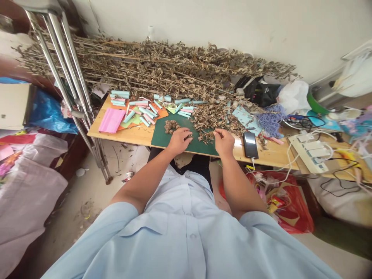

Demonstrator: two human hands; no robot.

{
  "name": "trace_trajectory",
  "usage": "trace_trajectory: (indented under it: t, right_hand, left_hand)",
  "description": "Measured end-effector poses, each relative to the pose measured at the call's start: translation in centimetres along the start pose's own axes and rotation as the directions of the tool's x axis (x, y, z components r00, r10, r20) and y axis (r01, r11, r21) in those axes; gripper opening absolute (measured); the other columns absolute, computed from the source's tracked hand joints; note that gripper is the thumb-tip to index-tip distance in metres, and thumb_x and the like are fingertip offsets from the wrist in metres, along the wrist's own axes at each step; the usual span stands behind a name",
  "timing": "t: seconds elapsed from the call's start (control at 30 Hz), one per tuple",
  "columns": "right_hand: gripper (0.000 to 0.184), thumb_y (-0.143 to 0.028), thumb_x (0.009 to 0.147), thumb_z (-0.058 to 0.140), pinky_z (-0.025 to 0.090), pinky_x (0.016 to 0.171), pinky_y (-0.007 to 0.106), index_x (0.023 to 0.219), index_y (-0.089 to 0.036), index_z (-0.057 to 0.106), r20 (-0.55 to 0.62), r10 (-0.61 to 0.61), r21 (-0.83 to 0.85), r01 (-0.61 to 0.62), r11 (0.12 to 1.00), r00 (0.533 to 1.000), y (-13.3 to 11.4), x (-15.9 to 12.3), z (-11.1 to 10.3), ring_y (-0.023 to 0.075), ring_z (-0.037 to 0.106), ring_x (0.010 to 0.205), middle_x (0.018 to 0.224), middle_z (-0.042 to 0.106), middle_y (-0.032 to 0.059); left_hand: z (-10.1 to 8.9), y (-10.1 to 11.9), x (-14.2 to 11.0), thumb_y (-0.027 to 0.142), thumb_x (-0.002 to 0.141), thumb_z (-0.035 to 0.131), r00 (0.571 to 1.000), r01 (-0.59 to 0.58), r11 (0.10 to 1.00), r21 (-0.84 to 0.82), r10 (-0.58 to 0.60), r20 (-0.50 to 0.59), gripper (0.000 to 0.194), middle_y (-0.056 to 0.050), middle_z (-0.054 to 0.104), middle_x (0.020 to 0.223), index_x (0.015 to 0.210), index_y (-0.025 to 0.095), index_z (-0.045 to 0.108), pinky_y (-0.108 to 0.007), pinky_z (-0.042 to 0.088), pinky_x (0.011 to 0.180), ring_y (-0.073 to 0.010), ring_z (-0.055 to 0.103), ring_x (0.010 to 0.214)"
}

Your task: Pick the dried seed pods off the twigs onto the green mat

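My left hand point(179, 141) rests low over the green cutting mat point(160, 133), its fingers curled together with a bit of brown at their tips; what they hold is mostly hidden. Just beyond it, to the left, sits a cluster of brown, crumpled balls of dried leaf point(171, 126). At the mat's right edge my right hand point(224, 142) is closed in a pinch on dried leaves, beside a small heap of leaf pieces point(206, 136). Behind both hands a larger pile of dried leaves point(207, 115) spreads over the mat's back edge.
Long dried stalks point(162, 64) lie along the wall. Blue and pink paper rolls point(147, 112) and a pink paper stack point(111, 120) are at left. A phone point(250, 145) on a cable and a power strip point(309, 153) lie right. Metal crutches point(65, 69) lean at the left.
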State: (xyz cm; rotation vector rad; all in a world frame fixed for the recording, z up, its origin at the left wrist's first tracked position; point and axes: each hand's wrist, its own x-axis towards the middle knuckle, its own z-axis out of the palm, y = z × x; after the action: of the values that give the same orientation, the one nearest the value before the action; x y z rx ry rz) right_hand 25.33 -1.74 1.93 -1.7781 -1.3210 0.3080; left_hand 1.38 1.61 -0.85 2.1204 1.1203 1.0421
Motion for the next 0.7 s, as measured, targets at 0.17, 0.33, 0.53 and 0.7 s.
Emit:
trace_trajectory:
  t: [0.17, 0.33, 0.53, 0.7]
  right_hand:
    - [0.033, -0.038, 0.083, 0.065, 0.054, 0.086, 0.04, 0.108, -0.019, 0.073, -0.046, -0.016, 0.069, 0.019, 0.997, 0.999, -0.1, 0.4, -0.1, 0.0214, 0.066, 0.08, 0.095, 0.075, 0.0075]
    - [0.032, -0.039, 0.082, 0.065, 0.057, 0.082, 0.04, 0.105, -0.018, 0.073, -0.135, 0.016, 0.112, -0.001, 0.994, 0.991, 0.0, 0.6, 0.0, 0.0213, 0.068, 0.078, 0.094, 0.075, 0.0076]
    - [0.036, -0.043, 0.081, 0.066, 0.059, 0.073, 0.037, 0.106, -0.017, 0.07, -0.036, 0.076, 0.317, -0.061, 0.946, 0.996, -0.5, 0.4, 2.0, 0.0194, 0.069, 0.072, 0.092, 0.074, 0.0065]
    - [0.036, -0.045, 0.086, 0.062, 0.059, 0.074, 0.037, 0.107, -0.017, 0.069, -0.088, 0.061, 0.312, -0.03, 0.95, 0.994, -1.2, 0.4, 3.0, 0.0199, 0.07, 0.071, 0.092, 0.074, 0.0071]
  left_hand:
    - [0.3, -0.3, -0.1, 0.024, 0.086, 0.069, 0.998, -0.047, 0.999, 0.006, 0.047, -0.03, 0.023, -0.013, 0.068, 0.126, 0.108, 0.018, 0.075, -0.049, 0.049, 0.108, -0.0271, 0.063, 0.119]
    - [0.1, -0.1, -0.1, 0.024, 0.086, 0.069, 0.998, -0.042, 0.999, -0.007, 0.042, -0.038, 0.022, -0.012, 0.07, 0.124, 0.106, 0.018, 0.075, -0.05, 0.049, 0.107, -0.0267, 0.064, 0.118]
    - [-0.1, 0.0, 0.0, 0.029, 0.09, 0.067, 0.994, -0.083, 0.995, -0.047, 0.079, -0.069, 0.024, -0.013, 0.071, 0.121, 0.109, 0.018, 0.073, -0.047, 0.05, 0.105, -0.0252, 0.065, 0.115]
    - [0.0, -0.2, 0.0, 0.03, 0.089, 0.068, 0.991, -0.104, 0.994, -0.04, 0.1, -0.086, 0.022, -0.013, 0.072, 0.118, 0.107, 0.017, 0.074, -0.046, 0.05, 0.105, -0.0245, 0.066, 0.113]
